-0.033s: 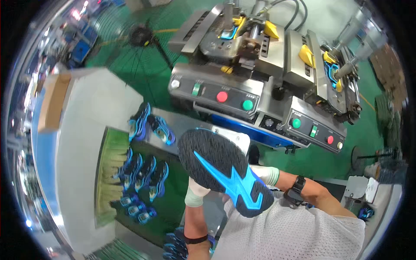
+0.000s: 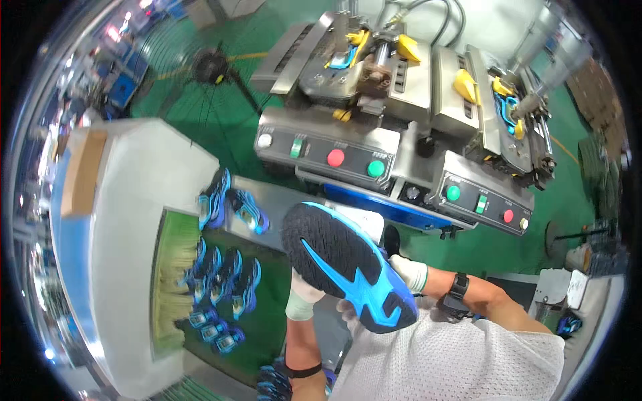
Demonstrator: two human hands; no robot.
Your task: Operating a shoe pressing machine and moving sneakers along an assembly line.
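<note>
A sports shoe (image 2: 334, 250) is held up before my chest with its sole toward me. The outsole is black and ridged, with a bright blue zigzag down its middle. Along the right side the blue midsole edge shows. My left hand (image 2: 304, 292), in a pale glove, grips the shoe from its left side, and its fingers are largely hidden behind the sole. My right hand (image 2: 406, 273), also gloved, holds the shoe at its right edge near the heel. The upper of the shoe is out of sight.
Ahead stands a two-station press machine (image 2: 328, 144) with coloured buttons and yellow-and-blue clamps. At left a white housing (image 2: 157, 160) opens over a green conveyor (image 2: 175, 234) with several shoes (image 2: 227, 274). Two more shoes (image 2: 247, 212) rest on a grey ledge. Behind is a black fan (image 2: 210, 67).
The shoe has tilted, so more of its blue right side edge shows. My right hand shows a little more beside it. The whole view has shifted slightly.
</note>
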